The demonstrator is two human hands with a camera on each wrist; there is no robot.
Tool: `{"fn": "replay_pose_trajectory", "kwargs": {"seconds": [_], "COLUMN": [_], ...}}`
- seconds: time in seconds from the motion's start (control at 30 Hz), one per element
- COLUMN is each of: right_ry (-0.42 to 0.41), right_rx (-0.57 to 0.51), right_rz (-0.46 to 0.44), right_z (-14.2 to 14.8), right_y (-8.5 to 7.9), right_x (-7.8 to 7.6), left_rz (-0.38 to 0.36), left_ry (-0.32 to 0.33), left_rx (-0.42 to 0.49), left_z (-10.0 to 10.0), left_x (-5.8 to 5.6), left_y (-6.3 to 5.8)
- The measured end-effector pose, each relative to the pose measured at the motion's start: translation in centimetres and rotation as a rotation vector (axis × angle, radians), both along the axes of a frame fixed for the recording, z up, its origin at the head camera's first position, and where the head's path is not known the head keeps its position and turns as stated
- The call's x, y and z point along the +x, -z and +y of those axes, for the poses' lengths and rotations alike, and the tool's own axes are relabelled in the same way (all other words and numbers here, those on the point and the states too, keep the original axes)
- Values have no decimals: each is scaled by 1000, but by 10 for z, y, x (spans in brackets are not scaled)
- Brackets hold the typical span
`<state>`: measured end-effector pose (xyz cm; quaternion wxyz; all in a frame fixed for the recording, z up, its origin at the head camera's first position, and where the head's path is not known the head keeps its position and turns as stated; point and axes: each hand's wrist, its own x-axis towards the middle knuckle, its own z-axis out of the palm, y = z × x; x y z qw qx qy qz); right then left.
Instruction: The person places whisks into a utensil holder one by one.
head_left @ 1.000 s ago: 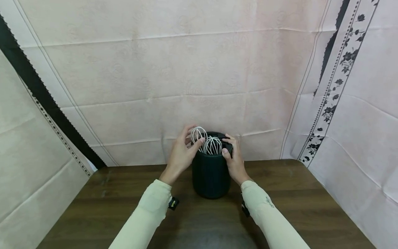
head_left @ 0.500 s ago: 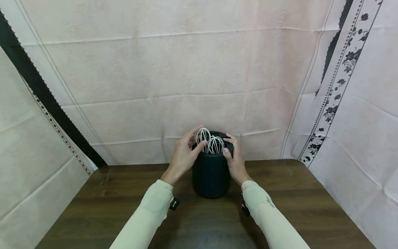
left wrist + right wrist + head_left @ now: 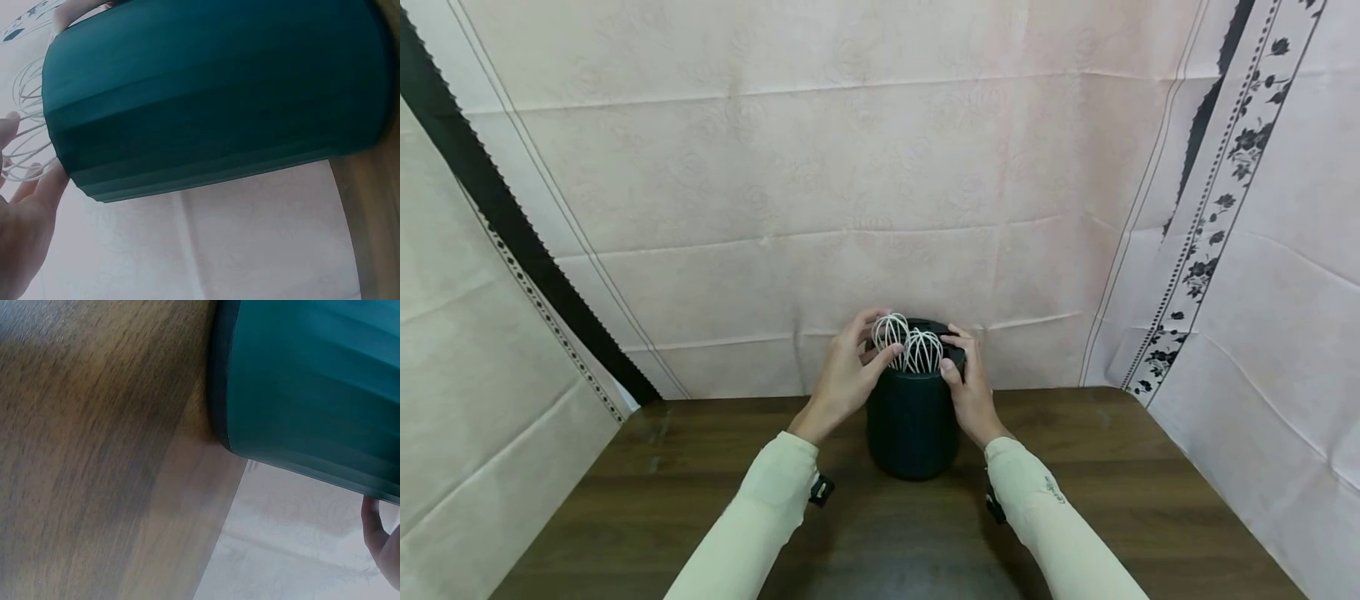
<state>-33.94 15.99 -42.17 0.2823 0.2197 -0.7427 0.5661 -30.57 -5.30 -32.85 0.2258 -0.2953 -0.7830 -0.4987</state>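
Note:
A dark green utensil holder with a ribbed wall stands upright on the table. Two white wire whisk heads poke out of its top, the left whisk slightly higher than the right whisk. My left hand pinches the left whisk's wires between thumb and fingers; the left wrist view also shows these fingers around the wires by the rim. On the other side my right hand grips the holder's rim, thumb in front. The whisks' handles are hidden inside the holder. The right wrist view shows mostly the holder's lower wall.
The brown wooden table ends just behind the holder. A pale cloth wall rises at its back edge, with further cloth at left and right. Black cameras sit on the wrists.
The left hand and the left whisk have shifted a little to the right, and the whisk head sits slightly lower. The right hand keeps its grip on the holder's rim.

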Motion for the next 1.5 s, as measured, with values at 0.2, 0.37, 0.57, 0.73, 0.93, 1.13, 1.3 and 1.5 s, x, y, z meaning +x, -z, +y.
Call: {"fn": "replay_pose_trajectory", "kwargs": {"seconds": [0.2, 0.37, 0.57, 0.73, 0.93, 1.13, 1.3, 1.5], "right_ry": [2, -3, -4, -2, -2, -4, 0, 9], "right_rx": [2, 2, 2, 5, 9, 9, 12, 14], "right_rz": [0, 7, -1, -1, -9, -9, 0, -1], "right_z": [-2, -5, -4, -3, -3, -1, 2, 1], "right_y": [-1, -1, 0, 2, 5, 4, 2, 5], "right_x": [0, 0, -1, -1, -2, -3, -3, -2], "left_rz": [77, 106, 108, 66, -3, -92, -100, -111], "left_ry": [-67, -112, -118, -102, -110, -137, -164, -200], "left_rx": [-116, -172, -187, -208, -227, -186, -169, -165], "left_z": [-2, -5, -3, -3, -8, -17, -27, -36], "left_x": [1, 1, 1, 3, 10, 19, 27, 34], "left_y": [3, 7, 11, 13, 17, 23, 28, 44]}}
